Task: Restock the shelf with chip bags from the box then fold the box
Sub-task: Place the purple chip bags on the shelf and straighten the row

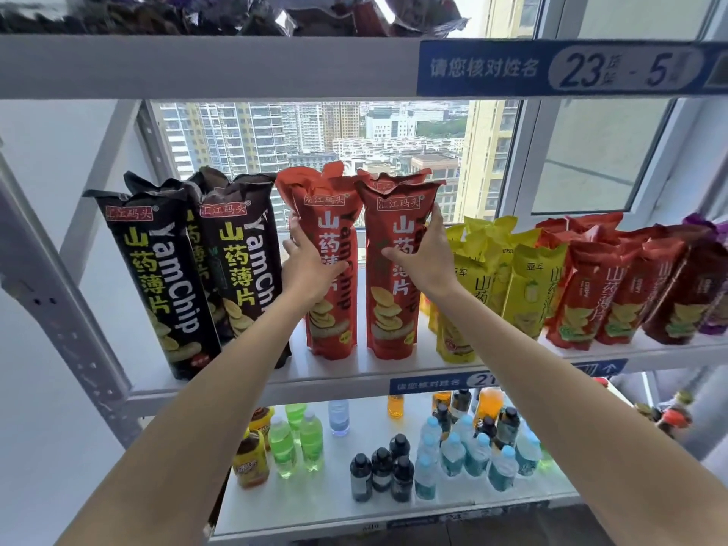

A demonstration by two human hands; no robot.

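From the head camera, both arms reach up to the middle shelf (342,374) of a grey metal rack set in front of a window. The left hand (309,266) grasps the left red chip bag (335,277), thumb across its front and fingers curled round its left edge. The right hand (423,262) grasps the right red chip bag (388,293), thumb on the front and fingers wrapped round its right edge. Both red bags stand upright on the middle shelf, side by side with a narrow gap between them, and more red bags show just behind their tops. To their left stand tall black chip bags (165,277), leaning a little to the left, the nearest one just beside the left forearm. To the right sits a cluster of yellow chip bags (524,285), the closest partly hidden by the right arm, and beyond them a row of shorter red bags (614,293) tilted rightward. The shelf below holds bottles (453,451) of several colours standing in groups. The top shelf (205,65) carries dark bags whose bottoms only just show, and a blue label strip (567,67) with numbers runs along its front edge. The box is not visible.
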